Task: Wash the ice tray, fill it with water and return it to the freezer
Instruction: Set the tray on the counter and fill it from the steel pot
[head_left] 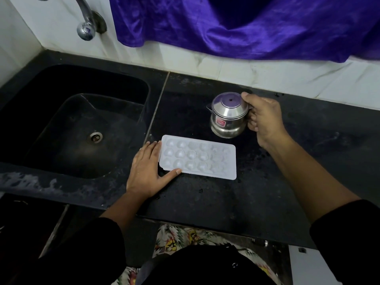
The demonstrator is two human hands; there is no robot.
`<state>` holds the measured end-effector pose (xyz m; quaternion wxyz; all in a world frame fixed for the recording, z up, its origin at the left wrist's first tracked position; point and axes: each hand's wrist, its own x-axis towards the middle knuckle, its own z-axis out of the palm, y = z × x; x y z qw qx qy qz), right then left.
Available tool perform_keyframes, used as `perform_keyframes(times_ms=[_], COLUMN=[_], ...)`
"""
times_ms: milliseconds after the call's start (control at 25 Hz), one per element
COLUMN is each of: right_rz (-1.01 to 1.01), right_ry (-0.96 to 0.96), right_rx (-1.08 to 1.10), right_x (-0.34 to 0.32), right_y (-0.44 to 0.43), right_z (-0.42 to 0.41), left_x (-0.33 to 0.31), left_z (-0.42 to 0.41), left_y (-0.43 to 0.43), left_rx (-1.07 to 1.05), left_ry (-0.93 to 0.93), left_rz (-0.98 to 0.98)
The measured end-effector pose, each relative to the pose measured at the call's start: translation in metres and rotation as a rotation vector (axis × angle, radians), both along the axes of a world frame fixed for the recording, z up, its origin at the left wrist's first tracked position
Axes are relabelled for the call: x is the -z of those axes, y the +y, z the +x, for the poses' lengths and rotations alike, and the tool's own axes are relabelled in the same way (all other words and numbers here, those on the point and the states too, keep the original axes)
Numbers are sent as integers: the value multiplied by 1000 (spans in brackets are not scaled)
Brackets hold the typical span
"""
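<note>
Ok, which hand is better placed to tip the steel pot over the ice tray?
Probably the right. The right hand grips the steel pot just behind the ice tray; the left hand lies flat at the tray's left end, likely steadying it.

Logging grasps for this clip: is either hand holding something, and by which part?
The right hand grips the lidded steel pot at its right side, thumb on the lid rim. The left hand rests flat against the left end of the ice tray.
</note>
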<state>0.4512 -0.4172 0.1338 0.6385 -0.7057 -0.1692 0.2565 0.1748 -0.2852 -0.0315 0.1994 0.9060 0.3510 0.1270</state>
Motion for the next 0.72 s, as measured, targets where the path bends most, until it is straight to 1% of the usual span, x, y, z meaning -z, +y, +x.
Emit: perform_keyframes(times_ms=[80,160,240,320,400,440,480,600,720], right_rz=[-24,-94,-219,-406,-483,-465,-407,-186,-81], right_ry=[-82,-242,-444,-645,-715,-683,-602,-257,-54], right_rx=[-16,-71,-159,-210,-215,-214,-211,-142,-79], right_x=[2,8,12,14,16,18,19,20,15], right_y=[7,12,16,19,20,18,16,9,5], right_z=[-2,-2,-2,-5,-6,-3,0,6,8], left_x=[0,0,0,0,0,0,1,1,0], left_z=[0,0,0,0,0,0,0,0,0], left_y=[0,0,0,0,0,0,0,0,0], left_rx=[0,-2,-3,-3,-4,-5,-5,-9,-6], left_ry=[5,7,6,10,14,16,16,20,21], left_rz=[-1,-1,0,2,1,1,1,1,2])
